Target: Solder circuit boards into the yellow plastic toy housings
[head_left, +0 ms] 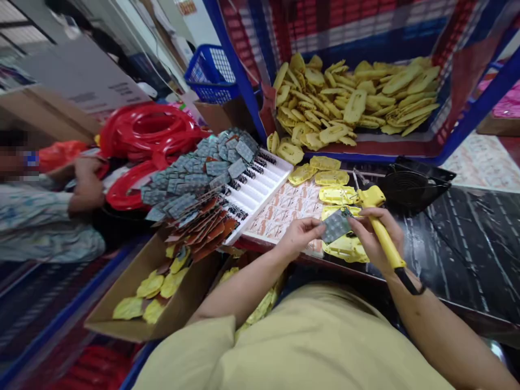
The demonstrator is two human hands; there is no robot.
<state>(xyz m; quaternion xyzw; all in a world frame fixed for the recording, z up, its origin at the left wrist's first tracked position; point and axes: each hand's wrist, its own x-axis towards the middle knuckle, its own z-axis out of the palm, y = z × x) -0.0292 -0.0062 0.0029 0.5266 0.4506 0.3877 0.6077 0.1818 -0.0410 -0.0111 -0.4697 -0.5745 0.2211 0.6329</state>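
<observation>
Beyond both hands, a blue-framed basket (pixel 335 27) with a striped lining is heaped with yellow shells (pixel 353 105). Between the two hands, a grey circuit board (pixel 336 226) is held above the worktable (pixel 467 238). Its left edge is pinched between the thumb and fingers of the left hand (pixel 299 237), and its right end is gripped by the fingertips of the right hand (pixel 379 238). Across the right hand, a yellow handled piece (pixel 384 235) with a black end is seen; whether it is grasped cannot be told. Beneath and just past the board, a row of yellow casings (pixel 332 177) is laid out. To the left of the left hand, a white tray (pixel 260 187) is flanked by piled boards (pixel 182 179), and nearer the body yellow pieces are contained in a cardboard box (pixel 109 325). Past the right hand, a black fan (pixel 414 187) is placed. Far left of the left hand, a co-worker's hand (pixel 89 169) is seen beside red rings (pixel 150 127).
</observation>
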